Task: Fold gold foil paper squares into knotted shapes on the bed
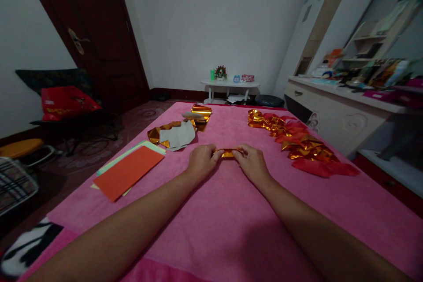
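Note:
A small folded strip of shiny gold foil paper [227, 153] is stretched between my two hands over the pink cloth [211, 211]. Its left end is pinched in the closed fingers of my left hand [202, 158]. My right hand [253, 161] pinches the right end the same way. To the left lie crumpled gold foil with a white backing sheet [178, 135] and a roll of gold foil [201, 113]. Nearer on that side is a stack of coloured paper with an orange sheet [130, 172] on top.
Along the right runs a row of crinkled gold and red foil pieces [297, 141]. A white dresser [333, 105] crowded with bottles stands beyond it. At the far wall is a small white table [228, 83] with a flower pot. A red bag [69, 103] rests on a chair at left.

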Available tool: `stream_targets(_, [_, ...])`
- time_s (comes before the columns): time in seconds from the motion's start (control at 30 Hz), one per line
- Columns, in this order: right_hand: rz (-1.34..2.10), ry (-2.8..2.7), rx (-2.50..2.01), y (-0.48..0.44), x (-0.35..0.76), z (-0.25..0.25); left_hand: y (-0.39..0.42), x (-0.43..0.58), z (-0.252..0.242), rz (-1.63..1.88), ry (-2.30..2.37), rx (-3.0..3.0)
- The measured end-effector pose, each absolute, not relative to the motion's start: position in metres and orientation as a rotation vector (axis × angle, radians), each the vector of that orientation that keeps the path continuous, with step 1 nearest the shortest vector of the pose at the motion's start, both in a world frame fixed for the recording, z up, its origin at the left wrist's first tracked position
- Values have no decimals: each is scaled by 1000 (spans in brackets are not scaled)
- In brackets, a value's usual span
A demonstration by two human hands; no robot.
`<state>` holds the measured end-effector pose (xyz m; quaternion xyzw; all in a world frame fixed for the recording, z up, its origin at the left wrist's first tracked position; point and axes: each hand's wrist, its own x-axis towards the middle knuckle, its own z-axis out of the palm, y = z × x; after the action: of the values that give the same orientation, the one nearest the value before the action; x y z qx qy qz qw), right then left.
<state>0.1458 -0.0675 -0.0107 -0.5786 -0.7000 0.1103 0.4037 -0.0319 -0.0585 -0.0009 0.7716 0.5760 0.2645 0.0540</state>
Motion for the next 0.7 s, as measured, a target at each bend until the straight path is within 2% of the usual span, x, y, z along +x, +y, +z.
stream_targets(0.4, [-132, -1987, -1901, -81, 135, 2, -64, -28, 2, 635, 1933, 2429])
stream_targets(0.7, [-293, -2088, -1963, -86, 130, 7, -66, -25, 1, 630, 1864, 2413])
